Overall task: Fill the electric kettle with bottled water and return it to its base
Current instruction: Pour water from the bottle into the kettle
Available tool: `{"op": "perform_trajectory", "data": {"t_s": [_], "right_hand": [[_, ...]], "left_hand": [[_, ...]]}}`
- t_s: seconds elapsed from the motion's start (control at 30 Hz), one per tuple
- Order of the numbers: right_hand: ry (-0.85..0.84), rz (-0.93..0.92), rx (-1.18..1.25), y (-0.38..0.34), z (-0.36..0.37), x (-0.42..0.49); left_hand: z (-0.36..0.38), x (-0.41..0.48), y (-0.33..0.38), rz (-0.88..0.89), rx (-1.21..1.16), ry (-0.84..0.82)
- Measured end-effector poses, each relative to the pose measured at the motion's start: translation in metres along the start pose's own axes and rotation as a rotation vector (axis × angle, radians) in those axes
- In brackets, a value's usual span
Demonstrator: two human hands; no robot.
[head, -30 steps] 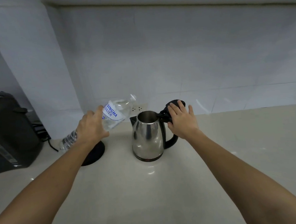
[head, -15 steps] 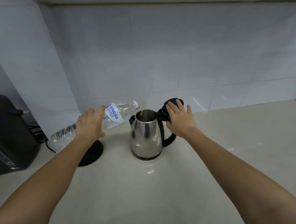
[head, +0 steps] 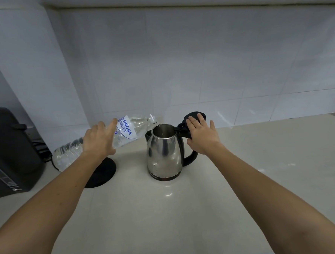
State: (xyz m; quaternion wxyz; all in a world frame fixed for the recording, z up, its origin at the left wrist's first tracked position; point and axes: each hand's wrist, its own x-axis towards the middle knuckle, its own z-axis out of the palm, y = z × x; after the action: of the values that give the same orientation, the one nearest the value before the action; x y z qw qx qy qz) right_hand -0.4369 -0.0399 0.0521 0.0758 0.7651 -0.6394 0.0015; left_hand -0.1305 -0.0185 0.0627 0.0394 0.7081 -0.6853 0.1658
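The left grip (head: 98, 140) is wrapped around a clear Singha water bottle (head: 126, 129), tilted so its neck sits over the open mouth of the steel electric kettle (head: 164, 152) (a thin stream runs in). The right grip (head: 201, 136) lies flat, fingers straight, on the raised black lid (head: 193, 115). The kettle stands on the counter (head: 187, 214), just right of its round black base (head: 104, 175).

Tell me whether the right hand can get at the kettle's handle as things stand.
Probably yes. The right hand rests flat on the open lid, just above the black handle of the electric kettle. The handle points toward that hand, and nothing lies between them.
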Motion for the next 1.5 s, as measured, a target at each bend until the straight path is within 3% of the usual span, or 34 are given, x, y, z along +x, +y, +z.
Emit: {"op": "perform_trajectory", "data": {"t_s": [1.5], "right_hand": [[-0.031,0.005,0.036,-0.003,-0.005,-0.003]], "left_hand": [[-0.039,0.002,-0.007,-0.027,0.073,0.031]]}}
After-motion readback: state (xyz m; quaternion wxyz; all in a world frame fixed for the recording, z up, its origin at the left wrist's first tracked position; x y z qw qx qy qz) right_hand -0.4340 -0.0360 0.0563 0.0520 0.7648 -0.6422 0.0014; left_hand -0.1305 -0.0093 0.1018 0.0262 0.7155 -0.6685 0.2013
